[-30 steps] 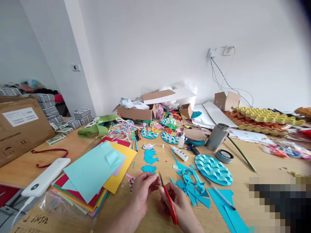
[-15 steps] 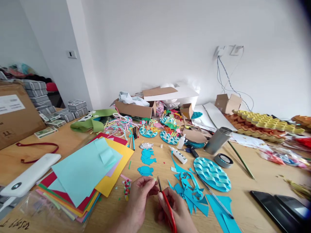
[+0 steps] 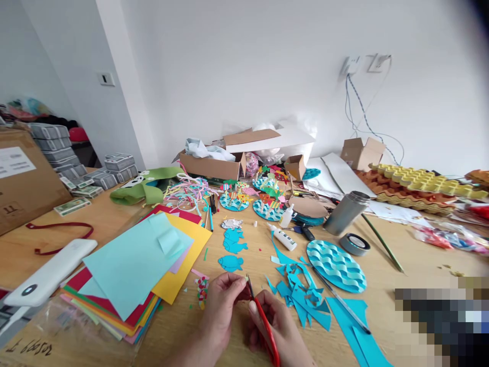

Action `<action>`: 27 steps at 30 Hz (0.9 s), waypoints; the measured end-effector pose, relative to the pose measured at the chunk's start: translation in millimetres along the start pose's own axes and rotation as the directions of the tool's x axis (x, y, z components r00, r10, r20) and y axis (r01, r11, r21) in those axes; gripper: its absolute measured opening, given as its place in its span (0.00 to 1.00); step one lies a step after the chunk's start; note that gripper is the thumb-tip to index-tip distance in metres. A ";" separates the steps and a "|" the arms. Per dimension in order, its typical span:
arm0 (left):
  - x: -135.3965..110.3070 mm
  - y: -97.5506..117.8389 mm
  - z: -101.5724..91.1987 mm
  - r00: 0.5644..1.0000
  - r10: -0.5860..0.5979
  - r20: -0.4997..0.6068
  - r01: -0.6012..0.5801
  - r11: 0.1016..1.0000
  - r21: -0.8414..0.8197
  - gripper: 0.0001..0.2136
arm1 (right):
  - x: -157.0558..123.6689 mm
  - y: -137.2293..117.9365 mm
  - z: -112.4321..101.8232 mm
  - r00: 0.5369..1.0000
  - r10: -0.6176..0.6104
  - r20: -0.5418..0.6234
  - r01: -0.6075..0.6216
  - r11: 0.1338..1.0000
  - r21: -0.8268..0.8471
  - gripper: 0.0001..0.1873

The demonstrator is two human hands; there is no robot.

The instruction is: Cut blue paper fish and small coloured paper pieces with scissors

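Note:
My left hand (image 3: 220, 302) is closed in a pinch on a tiny pale piece of paper (image 3: 246, 279), mostly hidden by the fingertips. Red-handled scissors (image 3: 269, 330) are gripped in my right hand (image 3: 280, 322), their dark tips pointing up and away beside the left fingertips. Just beyond the hands lies a blue paper fish (image 3: 231, 263), with overlapping blue fish (image 3: 234, 240) and a white patterned fish (image 3: 231, 224) above it. Small colourful paper dots (image 3: 202, 290) lie left of my left hand. Cut blue paper scraps (image 3: 301, 293) are heaped to the right.
Stacked coloured paper (image 3: 133, 265) and a white power bank (image 3: 49, 270) are at left. A wavy blue oval (image 3: 336, 265), a pen (image 3: 344, 303), a glue bottle (image 3: 284, 238) and a steel flask (image 3: 347, 212) stand or lie at right. Boxes (image 3: 210, 166) line the wall.
The view has shifted slightly. Both hands stay close together at the same spot, the scissors' tips still beside the left fingertips.

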State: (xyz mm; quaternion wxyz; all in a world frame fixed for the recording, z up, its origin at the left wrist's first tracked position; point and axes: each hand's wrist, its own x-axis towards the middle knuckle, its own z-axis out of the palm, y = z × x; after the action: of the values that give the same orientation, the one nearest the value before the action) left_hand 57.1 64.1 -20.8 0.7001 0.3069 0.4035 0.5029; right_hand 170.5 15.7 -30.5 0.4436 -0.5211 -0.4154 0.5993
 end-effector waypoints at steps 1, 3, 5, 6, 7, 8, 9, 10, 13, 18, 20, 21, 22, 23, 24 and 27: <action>-0.1 0.0 -0.2 1.000 -0.002 -0.001 0.002 1.000 0.001 0.10 | -0.5 -0.9 0.2 1.000 -0.001 -0.002 0.001 1.000 -0.004 0.24; -0.2 -0.3 -0.6 1.000 -0.003 -0.001 0.003 1.000 0.010 0.10 | -1.6 -2.5 0.3 1.000 -0.009 -0.005 0.008 1.000 -0.017 0.24; -0.2 -0.6 -0.9 1.000 -0.001 0.003 0.001 1.000 0.016 0.10 | -2.1 -3.1 0.2 1.000 -0.014 -0.003 0.014 1.000 -0.023 0.24; -0.2 -0.6 -0.9 1.000 -0.001 0.004 0.001 1.000 0.014 0.10 | -1.9 -2.6 0.1 1.000 -0.016 -0.002 0.016 1.000 -0.021 0.24; -0.2 -0.5 -0.8 1.000 -0.003 0.005 0.003 1.000 0.008 0.10 | -1.4 -1.5 0.0 1.000 -0.017 0.000 0.017 1.000 -0.018 0.24; -0.2 -0.3 -0.6 1.000 -0.005 0.006 0.005 1.000 0.000 0.10 | -0.5 0.3 0.0 1.000 -0.020 0.003 0.020 1.000 -0.014 0.25; -0.4 0.1 -0.3 1.000 -0.009 0.006 0.009 1.000 -0.008 0.10 | 0.6 2.7 0.0 1.000 -0.024 0.005 0.024 1.000 -0.010 0.25; -0.6 0.5 0.0 1.000 -0.014 0.005 0.014 1.000 -0.014 0.10 | 1.9 5.5 0.0 1.000 -0.030 0.004 0.030 1.000 -0.007 0.26; -1.6 2.0 1.1 1.000 -0.023 0.002 0.024 0.999 -0.025 0.10 | 5.5 13.9 0.4 0.999 -0.043 -0.014 0.043 0.999 -0.007 0.28; -2.6 3.4 1.7 0.999 -0.034 0.005 0.034 0.998 -0.045 0.10 | 6.2 15.9 0.6 0.999 -0.040 -0.012 0.040 0.999 0.003 0.29; -2.9 3.6 1.9 0.999 -0.032 0.011 0.032 0.998 -0.045 0.10 | 4.7 12.6 0.8 0.999 -0.036 -0.004 0.036 0.999 0.007 0.28; -3.0 3.6 2.0 1.000 -0.028 0.012 0.029 0.999 -0.045 0.10 | 3.9 11.1 0.9 0.999 -0.034 -0.001 0.034 0.999 0.009 0.27; -3.1 3.6 2.1 1.000 -0.025 0.012 0.026 0.999 -0.047 0.10 | 3.3 9.9 1.0 1.000 -0.031 -0.001 0.031 0.999 0.010 0.27; -3.3 3.4 2.3 1.000 -0.023 0.011 0.023 0.998 -0.051 0.10 | 2.9 9.3 1.1 1.000 -0.028 -0.002 0.028 1.000 0.011 0.27; -3.4 3.2 2.4 1.000 -0.021 0.009 0.022 0.998 -0.055 0.10 | 2.7 9.1 1.1 1.000 -0.026 -0.004 0.026 1.000 0.009 0.27; -4.0 2.8 2.7 1.000 -0.020 0.004 0.020 0.998 -0.061 0.10 | 3.0 10.3 1.2 1.000 -0.022 -0.016 0.022 1.000 -0.004 0.28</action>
State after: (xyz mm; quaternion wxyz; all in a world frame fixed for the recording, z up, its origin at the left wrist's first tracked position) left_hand 57.6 61.1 -16.2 0.7147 0.2821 0.3899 0.5075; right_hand 168.2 15.9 -41.0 0.4525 -0.5219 -0.4187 0.5896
